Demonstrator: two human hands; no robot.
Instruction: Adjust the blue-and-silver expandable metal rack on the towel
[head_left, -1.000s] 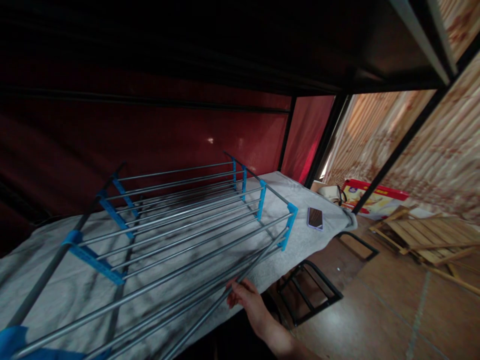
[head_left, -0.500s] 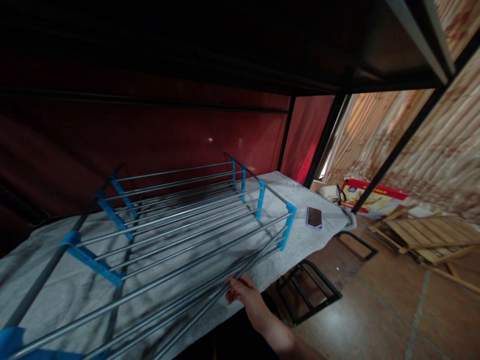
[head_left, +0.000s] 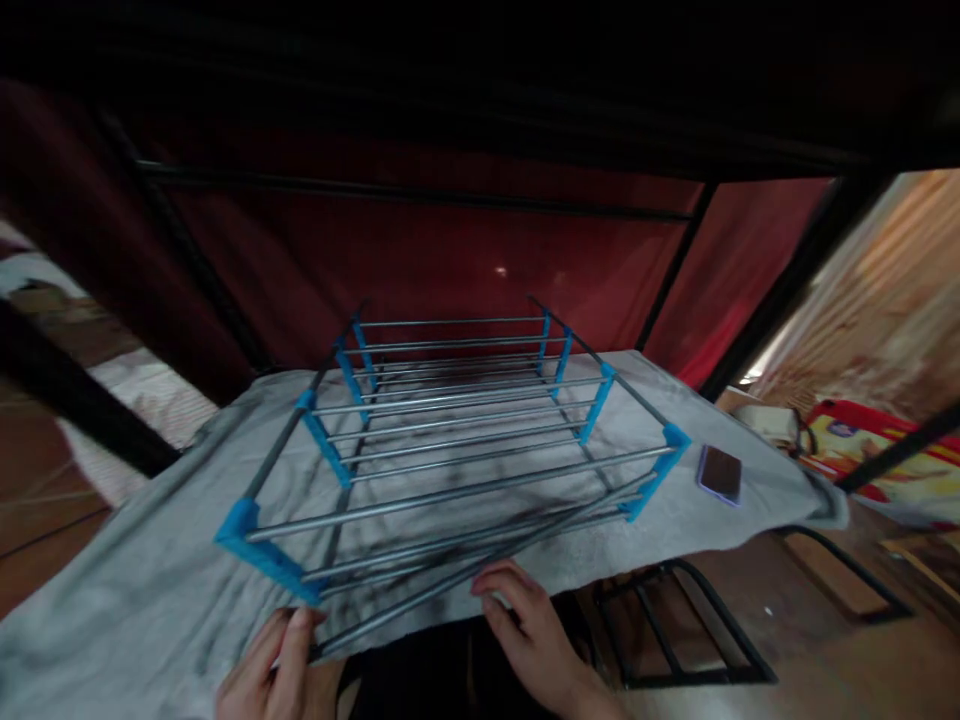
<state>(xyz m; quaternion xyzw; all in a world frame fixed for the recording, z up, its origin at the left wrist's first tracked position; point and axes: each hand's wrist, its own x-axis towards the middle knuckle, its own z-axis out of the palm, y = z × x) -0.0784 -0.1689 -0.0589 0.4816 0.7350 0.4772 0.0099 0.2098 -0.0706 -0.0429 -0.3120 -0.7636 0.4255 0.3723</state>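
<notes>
Left hand [head_left: 262, 668] cut by bottom edge, its fingers hiding near end of rod [head_left: 420, 597]. Right forearm [head_left: 592, 698] runs out the bottom; can't tell if right hand [head_left: 517, 610] touches rod. Rod's far end overlaps blue bracket [head_left: 651, 478], seating unclear. Box [head_left: 885, 450] cut at right edge, print blurred. Curtain [head_left: 877, 290] blurred, cut off. Wooden slats [head_left: 926, 565] mostly out of frame. White speck [head_left: 767, 610] on floor [head_left: 810, 670] too small to identify.
</notes>
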